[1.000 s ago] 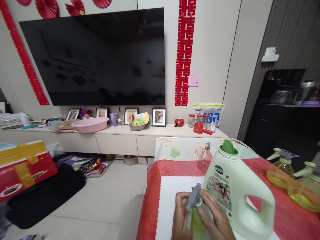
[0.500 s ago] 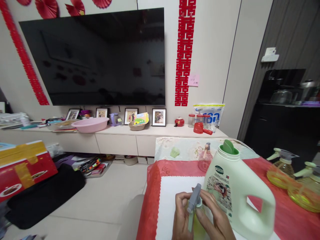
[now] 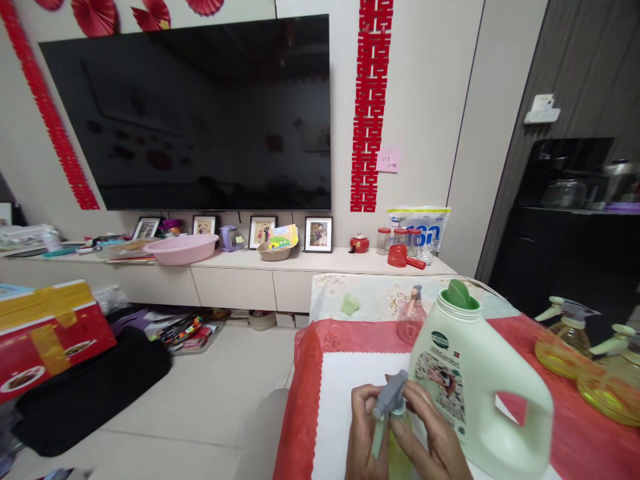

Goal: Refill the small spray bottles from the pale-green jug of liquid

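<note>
At the bottom of the head view both my hands close around a small green spray bottle (image 3: 395, 453) with a grey trigger head (image 3: 389, 395). My left hand (image 3: 361, 437) wraps the bottle's left side. My right hand (image 3: 436, 440) has its fingers on the grey head. The bottle's lower part is cut off by the frame edge. Right beside my hands stands a big pale green detergent jug (image 3: 475, 380) with a green spout cap (image 3: 459, 295) and a side handle. All of it is above a white mat (image 3: 345, 393) on a red tablecloth (image 3: 585, 427).
A pink spray bottle (image 3: 411, 317) and a small green lump (image 3: 349, 305) sit further back on the table. Two yellow spray bottles (image 3: 565, 337) stand at the right edge. Beyond are a low cabinet (image 3: 240, 283) with frames and a pink basin (image 3: 182, 248), and floor clutter at left.
The grey trigger head has tilted slightly between my fingers; my hands and the jug stay almost where they were.
</note>
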Action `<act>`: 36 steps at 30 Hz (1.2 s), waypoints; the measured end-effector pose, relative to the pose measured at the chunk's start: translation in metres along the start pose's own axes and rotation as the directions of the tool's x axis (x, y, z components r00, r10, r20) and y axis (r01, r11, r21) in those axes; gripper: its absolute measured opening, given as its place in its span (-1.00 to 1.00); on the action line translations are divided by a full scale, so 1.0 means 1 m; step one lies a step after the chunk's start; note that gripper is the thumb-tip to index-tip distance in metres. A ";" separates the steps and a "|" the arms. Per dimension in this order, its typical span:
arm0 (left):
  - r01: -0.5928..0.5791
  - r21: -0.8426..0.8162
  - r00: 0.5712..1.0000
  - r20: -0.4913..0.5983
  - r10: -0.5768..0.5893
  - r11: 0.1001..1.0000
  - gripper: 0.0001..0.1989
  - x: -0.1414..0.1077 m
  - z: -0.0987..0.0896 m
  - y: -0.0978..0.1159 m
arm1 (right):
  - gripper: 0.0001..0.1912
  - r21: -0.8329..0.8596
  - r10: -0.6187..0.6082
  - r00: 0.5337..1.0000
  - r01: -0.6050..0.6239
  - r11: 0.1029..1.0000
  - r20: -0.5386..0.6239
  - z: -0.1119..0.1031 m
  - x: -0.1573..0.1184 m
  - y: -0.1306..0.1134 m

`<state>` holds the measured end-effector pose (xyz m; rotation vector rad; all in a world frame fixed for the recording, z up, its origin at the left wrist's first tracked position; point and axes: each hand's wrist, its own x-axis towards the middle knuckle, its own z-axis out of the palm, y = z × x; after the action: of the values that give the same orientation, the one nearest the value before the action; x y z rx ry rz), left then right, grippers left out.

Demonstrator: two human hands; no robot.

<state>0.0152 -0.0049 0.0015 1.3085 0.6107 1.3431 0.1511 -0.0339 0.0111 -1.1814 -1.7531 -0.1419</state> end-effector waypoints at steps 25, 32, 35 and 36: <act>-0.015 -0.093 0.999 -0.036 0.012 0.996 -0.60 -0.001 0.001 -0.010 | -0.74 0.084 0.044 0.998 -0.040 0.996 -0.053 0.001 0.003 0.001; 0.017 -0.113 1.000 -0.004 -0.018 0.993 -0.61 0.000 0.001 -0.005 | -0.67 0.075 0.055 0.998 -0.055 0.996 -0.001 0.002 0.002 -0.002; 0.025 -0.113 1.000 -0.006 -0.026 0.993 -0.63 0.000 0.001 -0.005 | -0.65 0.072 0.066 0.994 -0.073 0.995 0.084 0.002 -0.002 0.000; 0.022 -0.109 1.000 -0.014 -0.023 0.994 -0.63 -0.001 0.001 -0.005 | -0.66 0.067 0.059 0.995 -0.065 0.996 0.080 0.002 -0.003 0.001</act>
<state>0.0176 -0.0045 -0.0028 1.2008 0.5532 1.3503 0.1506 -0.0339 0.0077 -1.2032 -1.7722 0.0027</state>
